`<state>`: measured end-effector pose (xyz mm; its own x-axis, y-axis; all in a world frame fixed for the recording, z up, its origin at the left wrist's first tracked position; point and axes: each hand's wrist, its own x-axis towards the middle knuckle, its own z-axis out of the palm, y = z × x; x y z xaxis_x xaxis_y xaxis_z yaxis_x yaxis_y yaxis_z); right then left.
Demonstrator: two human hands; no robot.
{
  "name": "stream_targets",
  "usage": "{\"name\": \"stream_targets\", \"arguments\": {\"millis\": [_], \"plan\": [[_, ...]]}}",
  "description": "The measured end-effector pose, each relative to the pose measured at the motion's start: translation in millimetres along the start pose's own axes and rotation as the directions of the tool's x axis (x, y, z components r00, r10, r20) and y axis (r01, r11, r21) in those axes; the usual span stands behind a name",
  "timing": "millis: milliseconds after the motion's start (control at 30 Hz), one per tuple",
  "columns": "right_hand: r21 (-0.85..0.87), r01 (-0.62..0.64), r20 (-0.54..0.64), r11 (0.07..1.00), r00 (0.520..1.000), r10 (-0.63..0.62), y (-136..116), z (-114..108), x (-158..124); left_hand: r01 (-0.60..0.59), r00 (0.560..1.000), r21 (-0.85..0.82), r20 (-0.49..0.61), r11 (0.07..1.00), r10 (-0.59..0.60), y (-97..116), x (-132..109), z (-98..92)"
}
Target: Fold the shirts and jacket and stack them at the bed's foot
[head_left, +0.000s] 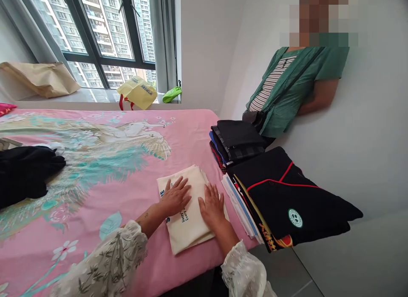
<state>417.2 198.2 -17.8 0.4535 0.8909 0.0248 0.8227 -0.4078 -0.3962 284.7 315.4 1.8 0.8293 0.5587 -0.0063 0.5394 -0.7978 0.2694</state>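
A cream folded cloth (188,229) with dark printed lettering lies flat near the bed's front right edge; it could be a cloth bag, but its kind is not certain. My left hand (176,196) rests palm down on its upper left part, fingers spread. On its right side lies my right hand (213,207), also palm down with fingers stretched out. Neither hand grips anything. Just right of the cloth stands a stack of folded clothes (270,199), topped by a black garment with red piping and a round white-green badge.
Behind that stack is another pile of dark folded clothes (240,137). A person in a green shirt (296,84) stands beyond it. Black clothing (25,173) lies at left on the pink bedspread (127,229). A paper bag (44,78), yellow bag (138,92) and green pouch (172,94) sit by the window.
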Motion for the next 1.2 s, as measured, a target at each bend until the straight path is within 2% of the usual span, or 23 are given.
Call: {"name": "stream_targets", "arguments": {"millis": [100,233,367,467,533,600,667,700,767,800,867,933,967,1000,1033,1067,1100,1133,1200], "plan": [[0.001,0.001,0.025,1.0,1.0,-0.001,-4.8,0.3,-5.8,-0.093,0.995,-0.034,-0.026,0.995,0.092,16.3,31.4,0.3],[-0.001,0.023,0.019,1.0,1.0,-0.023,-3.6,28.0,-28.6,0.06,0.997,-0.069,0.061,0.996,-0.056,13.5,68.4,18.5],[-0.03,0.057,-0.014,0.998,0.998,-0.057,5.0,46.2,-44.5,0.158,0.987,-0.078,0.041,0.984,-0.155,6.2,81.4,29.6],[-0.03,0.059,-0.018,0.998,0.998,-0.06,8.4,45.9,-49.4,0.165,0.986,-0.07,0.027,0.984,-0.164,9.7,70.3,29.2],[-0.026,0.062,-0.02,0.998,0.998,-0.063,9.3,43.9,-51.7,0.125,0.992,-0.038,-0.013,0.991,-0.126,8.2,52.1,29.0],[-0.026,0.076,-0.024,0.997,0.997,-0.076,9.4,42.2,-53.3,0.114,0.992,-0.013,-0.045,0.993,-0.115,-2.8,27.4,28.9],[-0.032,0.094,-0.026,0.995,0.995,-0.095,9.4,40.2,-54.0,0.225,0.972,-0.079,-0.051,0.971,-0.23,-23.0,0.8,26.9],[-0.034,0.098,-0.024,0.995,0.995,-0.099,9.6,38.7,-54.2,0.32,0.942,-0.16,-0.05,0.934,-0.331,-34.5,-12.0,25.0],[-0.027,0.099,-0.006,0.995,0.995,-0.099,11.2,34.0,-55.0,0.466,0.858,-0.337,-0.053,0.818,-0.511,-54.9,-36.0,20.2],[-0.022,0.1,0.005,0.995,0.995,-0.1,12.6,30.9,-56.0,0.496,0.823,-0.408,-0.061,0.767,-0.564,-61.4,-47.3,18.5],[-0.008,0.107,0.029,0.994,0.994,-0.106,16.3,23.3,-59.3,0.522,0.785,-0.479,-0.055,0.706,-0.617,-64.4,-69.6,18.4],[0.01,0.107,0.029,0.994,0.994,-0.107,18.8,14.5,-63.1,0.524,0.768,-0.595,0.02,0.609,-0.64,-55.1,-90.8,23.6],[0.025,0.104,0.017,0.994,0.994,-0.105,18.6,10.0,-64.2,0.507,0.756,-0.706,0.09,0.494,-0.648,-47.9,-100.1,27.3],[0.046,0.103,0.003,0.994,0.995,-0.104,16.9,5.4,-64.2,0.474,0.745,-0.818,0.175,0.325,-0.644,-40.4,-107.6,30.8],[0.074,0.111,-0.014,0.991,0.994,-0.11,13.6,1.0,-62.6,0.427,0.733,-0.897,0.269,0.115,-0.624,-33.5,-112.9,33.6],[0.108,0.129,-0.03,0.986,0.991,-0.127,8.6,-2.8,-59.5,0.377,0.723,-0.921,0.36,-0.1,-0.589,-28.0,-115.6,35.3],[0.145,0.156,-0.044,0.977,0.988,-0.151,2.2,-5.8,-54.7,0.339,0.72,-0.9,0.436,-0.274,-0.54,-24.1,-115.4,35.6],[0.179,0.184,-0.054,0.966,0.983,-0.177,-5.2,-7.4,-48.7,0.326,0.722,-0.867,0.485,-0.376,-0.493,-21.8,-112.6,34.9],[0.22,0.211,-0.062,0.952,0.977,-0.203,-20.5,-5.6,-34.7,0.327,0.744,-0.828,0.523,-0.455,-0.416,-19.9,-100.0,32.1]]}}
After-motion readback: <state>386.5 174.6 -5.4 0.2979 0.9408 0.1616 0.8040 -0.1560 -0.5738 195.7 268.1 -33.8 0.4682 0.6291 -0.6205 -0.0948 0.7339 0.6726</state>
